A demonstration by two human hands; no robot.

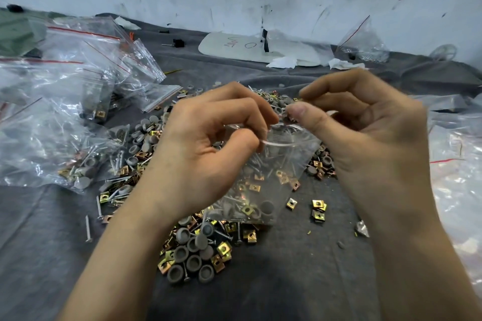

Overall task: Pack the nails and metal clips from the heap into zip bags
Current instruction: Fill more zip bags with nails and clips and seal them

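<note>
Filling step in hand, judging by the part-loaded bag [268, 180]. Holding the bag just above the heap [193, 250] of nails [88, 228], clips [224, 248] and grey caps [180, 253] on the grey cloth [300, 281], mouth up and gaping. Pinching its left rim between thumb and curled fingers [242, 112] of the left hand [198, 148]. Pinching at the opposite rim with thumb and forefinger of the right hand [370, 138], blurred there; probably gripping plastic, possibly a small piece too. Leaving filled bags [65, 112] piled well apart at the left. Next, likely calling for freeing the right hand and reaching down into the heap for more nails and clips, while steadying the mouth open with the left alone.
</note>
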